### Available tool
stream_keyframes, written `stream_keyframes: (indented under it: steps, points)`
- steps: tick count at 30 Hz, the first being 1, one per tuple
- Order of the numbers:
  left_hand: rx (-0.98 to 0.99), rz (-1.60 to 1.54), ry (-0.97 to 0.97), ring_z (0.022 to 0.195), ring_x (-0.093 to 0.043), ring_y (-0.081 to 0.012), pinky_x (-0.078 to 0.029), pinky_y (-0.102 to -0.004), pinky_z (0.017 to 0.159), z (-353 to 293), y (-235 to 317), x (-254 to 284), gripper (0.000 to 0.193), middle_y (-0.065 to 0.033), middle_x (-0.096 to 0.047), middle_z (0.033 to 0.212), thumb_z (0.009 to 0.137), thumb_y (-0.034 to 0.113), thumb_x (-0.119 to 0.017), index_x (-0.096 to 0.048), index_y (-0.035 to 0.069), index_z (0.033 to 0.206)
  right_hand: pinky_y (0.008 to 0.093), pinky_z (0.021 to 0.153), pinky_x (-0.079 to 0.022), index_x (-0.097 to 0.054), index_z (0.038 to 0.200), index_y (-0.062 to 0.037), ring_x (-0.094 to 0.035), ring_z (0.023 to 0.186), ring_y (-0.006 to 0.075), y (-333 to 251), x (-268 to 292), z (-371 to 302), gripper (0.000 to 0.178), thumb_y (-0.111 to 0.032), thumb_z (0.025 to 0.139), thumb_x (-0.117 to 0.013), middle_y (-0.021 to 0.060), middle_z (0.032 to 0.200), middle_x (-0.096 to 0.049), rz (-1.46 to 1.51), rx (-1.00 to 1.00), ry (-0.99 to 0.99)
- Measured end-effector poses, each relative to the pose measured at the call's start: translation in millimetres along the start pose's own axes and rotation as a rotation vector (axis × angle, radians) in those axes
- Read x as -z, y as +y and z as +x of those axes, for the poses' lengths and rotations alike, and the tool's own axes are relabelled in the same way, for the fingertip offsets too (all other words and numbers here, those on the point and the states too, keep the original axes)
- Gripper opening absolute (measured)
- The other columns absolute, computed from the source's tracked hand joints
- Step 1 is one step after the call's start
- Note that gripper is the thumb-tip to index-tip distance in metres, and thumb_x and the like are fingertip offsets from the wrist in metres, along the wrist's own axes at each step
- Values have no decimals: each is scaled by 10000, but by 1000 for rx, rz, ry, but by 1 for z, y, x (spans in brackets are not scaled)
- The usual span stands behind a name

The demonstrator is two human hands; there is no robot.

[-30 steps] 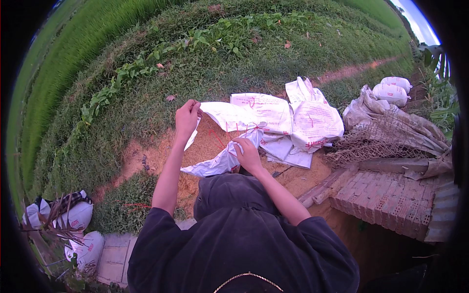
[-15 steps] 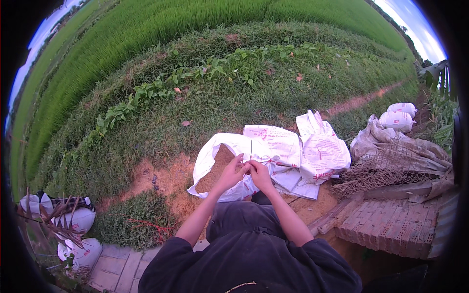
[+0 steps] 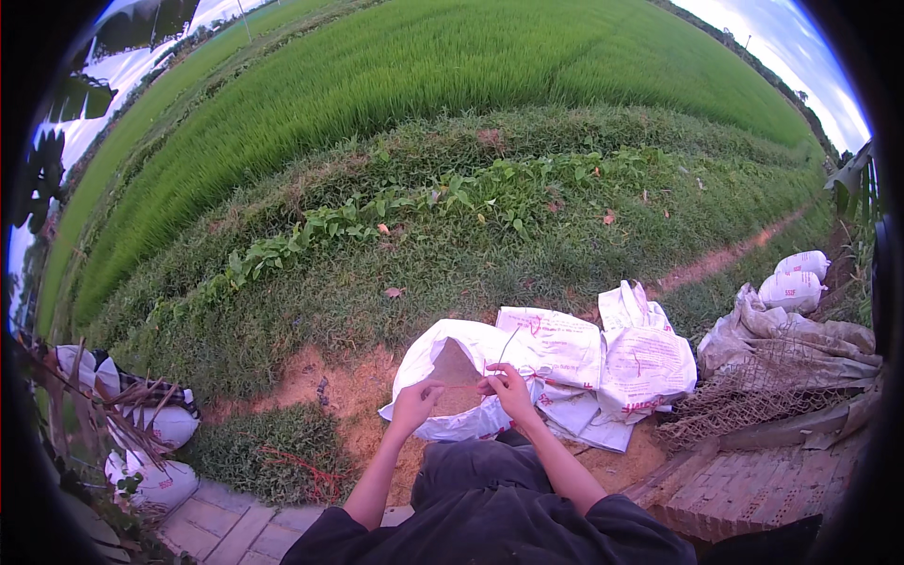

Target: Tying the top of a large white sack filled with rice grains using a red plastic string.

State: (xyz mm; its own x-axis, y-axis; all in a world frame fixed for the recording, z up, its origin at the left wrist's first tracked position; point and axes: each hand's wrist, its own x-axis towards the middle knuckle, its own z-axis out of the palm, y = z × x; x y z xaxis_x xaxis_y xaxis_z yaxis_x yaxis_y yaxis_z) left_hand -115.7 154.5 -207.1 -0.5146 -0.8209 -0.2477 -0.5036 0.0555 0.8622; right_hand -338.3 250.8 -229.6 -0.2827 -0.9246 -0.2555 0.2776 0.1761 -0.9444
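A white sack (image 3: 414,369) with a wide-open mouth lies in front of me, filled with brownish, fine-grained stuff (image 3: 456,372). Over its left side, my left hand (image 3: 415,407) is closed in a pinch. My right hand (image 3: 509,390) pinches a thin dark rod (image 3: 509,343) that sticks up and leans right; its exact kind I cannot make out. Between the two hands runs a thin reddish string (image 3: 460,386), stretched across the sack's mouth. Its ends are hidden in the fingers.
White printed sacks (image 3: 556,344) lie flat to the right, beside a fuller one (image 3: 645,367). Further right are netting (image 3: 753,400), a dirty tarp (image 3: 782,344) and a brick ledge (image 3: 753,485). Filled sacks (image 3: 155,480) stand at the left by paving. Grass lies ahead.
My hands were together over the sack's right part; now they are apart, the left drawn leftward, with the string between them. The view has tilted up, so the scene sits lower.
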Motion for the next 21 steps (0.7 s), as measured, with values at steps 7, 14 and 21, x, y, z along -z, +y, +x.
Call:
stream_keyframes:
  steps: [7,14,21]
  points:
    - [106,-60,194,653,-637,-134,-497,-288,635,-16,13,9,239,-79,-678,724,907,200,-632,-674,35,1074,281,684,-555,-560,1061,24,-691,736,178,0,10,1,147,-83,963,-539,133,815,-693,-139,-35,-101]
    - [134,-204,270,658,-615,-121,-494,-283,631,-43,18,-10,310,-82,-675,757,925,204,-617,-618,-2,1157,292,654,-546,-526,1069,35,-679,725,184,-2,37,1,143,-64,966,-526,134,834,-684,-290,-88,-235]
    - [236,-435,447,612,-543,-82,-453,-234,572,-70,26,14,683,-65,-652,776,946,141,-596,-211,41,1501,286,651,-546,-529,1071,47,-681,701,183,8,64,0,157,-67,963,-530,145,823,-691,-256,-194,-220]
